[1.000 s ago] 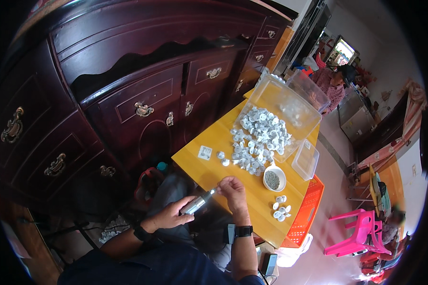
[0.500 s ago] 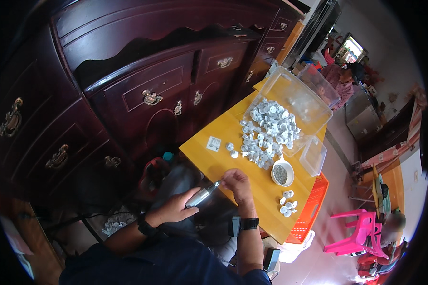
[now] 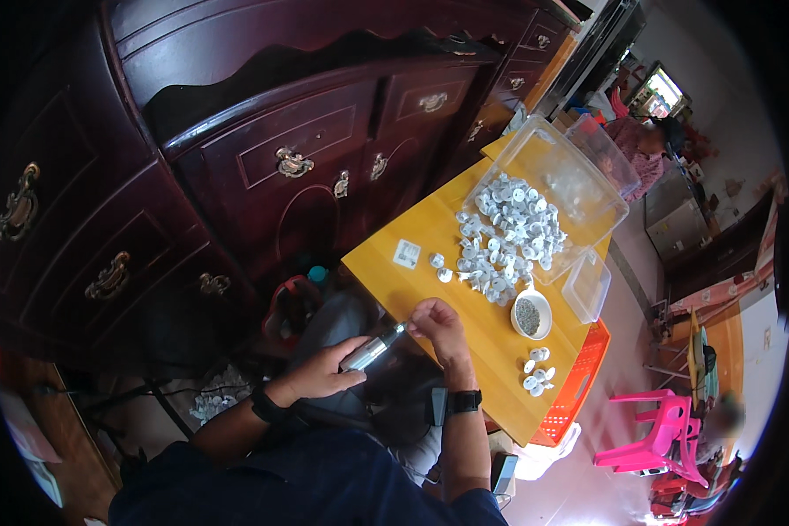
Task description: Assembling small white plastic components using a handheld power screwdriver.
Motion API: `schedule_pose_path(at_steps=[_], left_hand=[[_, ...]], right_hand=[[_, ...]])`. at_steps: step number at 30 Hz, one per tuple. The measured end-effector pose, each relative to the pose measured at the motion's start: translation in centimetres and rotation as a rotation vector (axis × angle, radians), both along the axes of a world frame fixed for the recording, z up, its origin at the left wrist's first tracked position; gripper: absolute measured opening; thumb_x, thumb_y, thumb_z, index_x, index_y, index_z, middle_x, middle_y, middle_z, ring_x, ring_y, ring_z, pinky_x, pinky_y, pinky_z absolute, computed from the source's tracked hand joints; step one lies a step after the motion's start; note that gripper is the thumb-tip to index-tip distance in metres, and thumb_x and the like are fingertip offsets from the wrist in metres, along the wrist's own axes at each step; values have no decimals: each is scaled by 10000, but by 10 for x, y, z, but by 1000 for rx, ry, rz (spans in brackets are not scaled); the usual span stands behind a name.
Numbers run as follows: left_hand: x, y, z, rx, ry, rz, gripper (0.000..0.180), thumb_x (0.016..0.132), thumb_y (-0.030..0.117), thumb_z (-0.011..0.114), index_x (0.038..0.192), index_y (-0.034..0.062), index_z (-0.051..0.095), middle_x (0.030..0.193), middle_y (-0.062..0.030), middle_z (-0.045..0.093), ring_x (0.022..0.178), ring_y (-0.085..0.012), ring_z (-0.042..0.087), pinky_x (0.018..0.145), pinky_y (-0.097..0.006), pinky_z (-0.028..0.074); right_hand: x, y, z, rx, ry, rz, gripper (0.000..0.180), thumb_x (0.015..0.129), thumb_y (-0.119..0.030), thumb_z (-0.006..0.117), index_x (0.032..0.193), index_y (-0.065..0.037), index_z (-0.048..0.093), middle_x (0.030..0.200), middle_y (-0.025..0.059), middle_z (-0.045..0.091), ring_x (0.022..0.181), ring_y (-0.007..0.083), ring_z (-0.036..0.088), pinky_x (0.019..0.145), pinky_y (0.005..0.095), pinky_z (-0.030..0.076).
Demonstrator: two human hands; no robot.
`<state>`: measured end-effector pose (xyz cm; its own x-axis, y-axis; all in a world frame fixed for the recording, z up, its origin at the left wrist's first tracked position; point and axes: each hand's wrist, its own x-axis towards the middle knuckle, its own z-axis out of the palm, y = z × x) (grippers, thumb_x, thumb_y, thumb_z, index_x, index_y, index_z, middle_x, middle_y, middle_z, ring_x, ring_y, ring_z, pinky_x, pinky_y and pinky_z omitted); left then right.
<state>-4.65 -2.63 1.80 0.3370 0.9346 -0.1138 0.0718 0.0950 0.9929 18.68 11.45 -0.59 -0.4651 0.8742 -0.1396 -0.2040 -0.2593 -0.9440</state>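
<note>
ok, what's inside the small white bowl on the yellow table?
The white bowl on the yellow table holds a heap of small dark grey bits, too fine to identify. The heap hides the bowl's bottom.

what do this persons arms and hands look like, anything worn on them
Both hands are bare. The left hand has a dark band at its wrist; the right hand has a black wristwatch. Dark blue sleeves cover the upper arms, forearms uncovered.
</note>
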Motion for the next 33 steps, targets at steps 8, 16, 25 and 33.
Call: schedule_pose_path(at_steps=[8,16,25,33], left_hand=[[-3,-3,-17,231,170,74,649,882,139,680,1440,-20,388,1181,-237,629,1048,-276,668,891,-334,513],[-4,1,-19,210,17,137,628,889,108,694,1432,-15,404,1201,-122,622,1076,-156,602,936,-306,482],[-10,0,-7,131,28,147,615,890,125,699,1421,-11,418,1168,-125,625,1052,-159,607,913,-303,481],[-6,0,-7,147,59,154,612,887,138,707,1410,-10,427,1158,-135,630,1043,-175,620,906,-310,487]], right_hand=[[-2,4,7,-32,-190,52,87,943,-112,662,1010,-62,637,843,10,680,759,89,656,673,217,526],[-7,20,9,78,-187,-157,171,934,-133,679,1069,-45,620,928,37,686,755,115,666,669,248,530],[-15,55,9,787,-1255,-403,335,840,-234,705,1140,-101,641,1075,190,641,967,398,647,794,485,546],[-6,60,5,727,-1332,-291,253,849,-201,683,1062,-65,675,997,211,645,909,383,656,787,467,543]])
